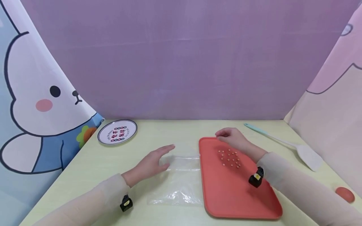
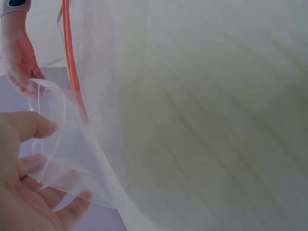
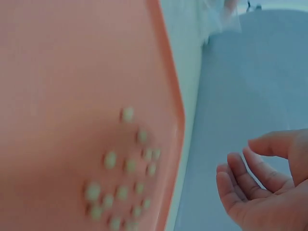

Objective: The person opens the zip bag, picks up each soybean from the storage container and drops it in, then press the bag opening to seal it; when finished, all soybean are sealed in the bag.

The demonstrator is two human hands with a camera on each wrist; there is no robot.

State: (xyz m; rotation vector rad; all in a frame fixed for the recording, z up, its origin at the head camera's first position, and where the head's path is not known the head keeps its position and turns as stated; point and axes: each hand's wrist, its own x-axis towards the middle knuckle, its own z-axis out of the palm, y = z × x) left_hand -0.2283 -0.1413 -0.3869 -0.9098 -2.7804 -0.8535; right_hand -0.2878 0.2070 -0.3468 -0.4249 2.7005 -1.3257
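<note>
A clear plastic bag [image 1: 181, 183] lies on the table, left of a red tray [image 1: 240, 201]. My left hand [image 1: 150, 164] is at the bag's far left corner, thumb and fingers spread apart. In the left wrist view, the film of the bag [image 2: 67, 144] passes between the thumb and fingers, with no pinch visible. Over the far end of the tray, my right hand [image 1: 234, 139] hovers with loosely bent fingers. Nothing shows between its thumb and fingertips in the right wrist view. Several small round pale balls [image 3: 122, 192] lie scattered in the tray near that hand.
A round plate [image 1: 106, 136] with red lettering stands at the back left. Right of the tray lies a white spatula [image 1: 308, 155] with a mint handle. A red round object [image 1: 345, 194] sits at the right edge. A purple backdrop [image 1: 181, 78] closes off the table's far side.
</note>
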